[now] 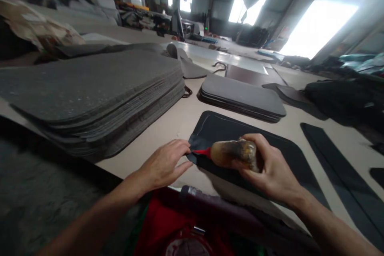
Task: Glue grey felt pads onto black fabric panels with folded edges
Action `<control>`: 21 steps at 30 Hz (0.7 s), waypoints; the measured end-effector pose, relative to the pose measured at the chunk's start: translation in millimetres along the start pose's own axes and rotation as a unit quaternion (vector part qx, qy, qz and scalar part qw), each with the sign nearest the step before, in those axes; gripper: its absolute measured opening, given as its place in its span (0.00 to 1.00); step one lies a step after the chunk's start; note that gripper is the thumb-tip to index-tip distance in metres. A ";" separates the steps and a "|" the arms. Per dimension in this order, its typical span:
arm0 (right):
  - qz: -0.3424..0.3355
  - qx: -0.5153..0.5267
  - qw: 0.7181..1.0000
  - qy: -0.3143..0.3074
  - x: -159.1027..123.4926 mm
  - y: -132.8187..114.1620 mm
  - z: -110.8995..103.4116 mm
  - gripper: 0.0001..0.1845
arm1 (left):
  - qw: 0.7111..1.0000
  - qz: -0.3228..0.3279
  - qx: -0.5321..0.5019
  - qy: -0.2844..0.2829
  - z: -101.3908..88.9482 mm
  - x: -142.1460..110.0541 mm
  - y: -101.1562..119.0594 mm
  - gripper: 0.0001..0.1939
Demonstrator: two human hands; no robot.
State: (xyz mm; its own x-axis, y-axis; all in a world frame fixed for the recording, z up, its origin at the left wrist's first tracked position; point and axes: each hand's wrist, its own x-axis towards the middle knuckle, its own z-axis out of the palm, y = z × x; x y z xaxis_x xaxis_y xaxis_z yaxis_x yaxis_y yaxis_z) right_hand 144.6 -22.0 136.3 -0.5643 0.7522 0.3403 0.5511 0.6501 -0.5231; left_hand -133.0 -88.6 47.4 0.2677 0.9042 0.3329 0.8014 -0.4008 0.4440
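A stained, yellowish-brown squeeze bottle [229, 154] with a red nozzle lies tilted in my right hand [270, 168], which is closed around its base. The nozzle points left, its tip at the near left corner of a black rounded mat [267, 138]. At that same corner is my left hand [168, 164], its thumb and fingers on either side of the mat's edge, gripping it. The fingertips are close to the nozzle tip and partly hidden. The mat lies flat on the pale table [180, 116].
A tall stack of grey sheets [99, 84] fills the table's left side. Behind the mat sits a lower stack of grey rounded pieces [243, 94]. Long dark strips [339, 168] and a dark heap of material [348, 102] lie to the right. A rolled dark cloth [222, 208] is at the near edge.
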 end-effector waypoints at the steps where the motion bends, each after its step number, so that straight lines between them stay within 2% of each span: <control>1: -0.007 -0.004 1.000 -0.001 0.3 0.5 0.9 0.19 | 1.000 0.002 0.000 -0.001 -0.3 0.1 0.3 0.10; 12: -0.052 -0.022 0.998 -0.029 6.7 4.2 8.0 0.16 | 1.000 0.005 0.002 0.008 1.1 2.0 -3.5 0.07; 21: -0.108 -0.043 0.991 -0.071 11.9 1.1 -0.4 0.21 | 1.000 0.002 0.000 0.020 3.3 5.0 -4.4 0.06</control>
State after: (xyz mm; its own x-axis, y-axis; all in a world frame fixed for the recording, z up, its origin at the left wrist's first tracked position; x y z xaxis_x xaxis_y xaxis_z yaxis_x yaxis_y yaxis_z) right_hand 138.8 -12.3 140.1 -0.7529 0.5750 0.3202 0.4541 0.8060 -0.3795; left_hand -133.5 -81.8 44.4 0.2495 0.8960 0.3673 0.8009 -0.4042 0.4418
